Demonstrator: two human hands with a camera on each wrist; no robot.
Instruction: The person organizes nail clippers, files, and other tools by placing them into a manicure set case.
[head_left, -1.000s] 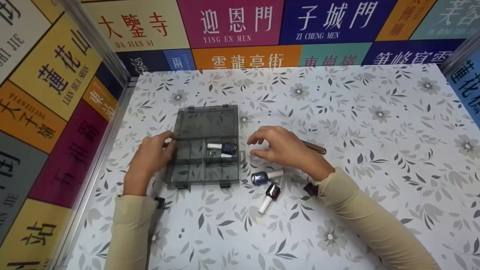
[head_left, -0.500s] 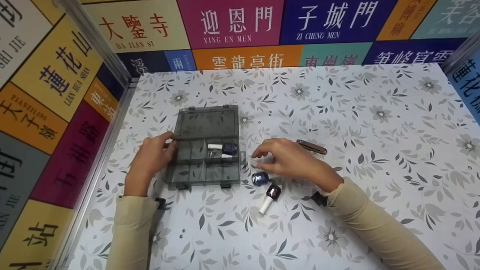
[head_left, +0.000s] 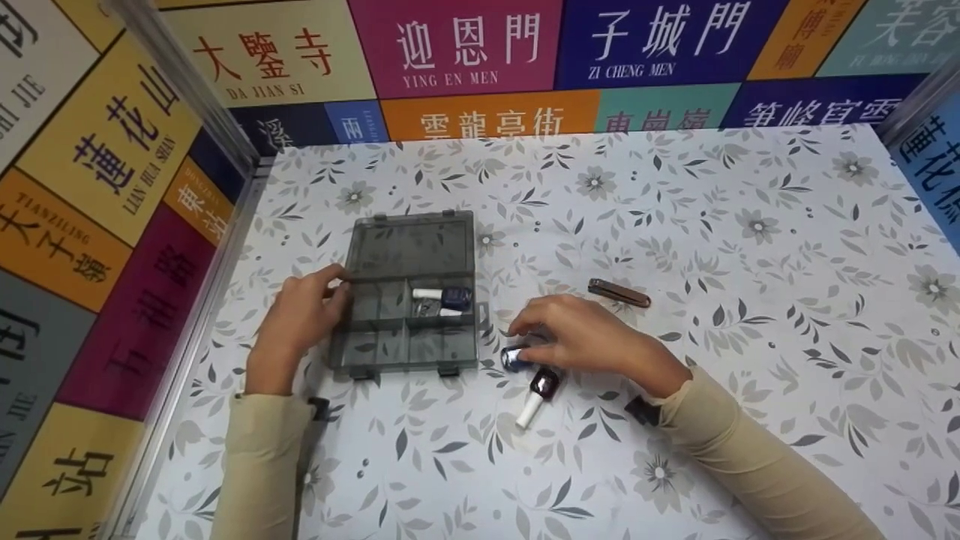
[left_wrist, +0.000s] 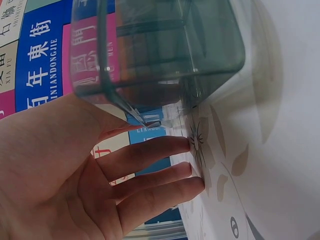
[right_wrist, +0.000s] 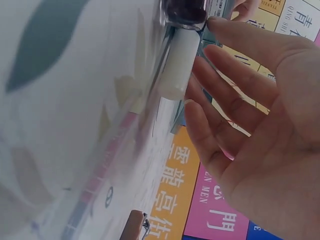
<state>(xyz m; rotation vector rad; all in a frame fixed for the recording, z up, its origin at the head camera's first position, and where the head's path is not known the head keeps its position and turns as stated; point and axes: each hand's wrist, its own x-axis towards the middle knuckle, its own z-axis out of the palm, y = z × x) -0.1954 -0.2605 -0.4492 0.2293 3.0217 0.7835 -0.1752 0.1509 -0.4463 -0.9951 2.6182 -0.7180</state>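
Note:
In the head view, the left hand touches the left edge of a grey clear-plastic compartment box with its lid open. Its lower fingers extend along the tablecloth in the left wrist view. The right hand is over a blue nail polish bottle, the thumb partly covering it and the index finger apart from the thumb. Just below lies a dark red nail polish bottle with a white cap. In the right wrist view, loosely bent fingers stand beside a white cap; a firm hold does not show.
Nail polish bottles lie in the box's upper right compartment. Beyond the right hand lies a brown nail clipper. A floral cloth covers the table, and sign-printed walls border its back and left.
The right hand has come down and toward the person, from beside the box to over the blue bottle, uncovering the nail clipper. The left hand has stayed at the box.

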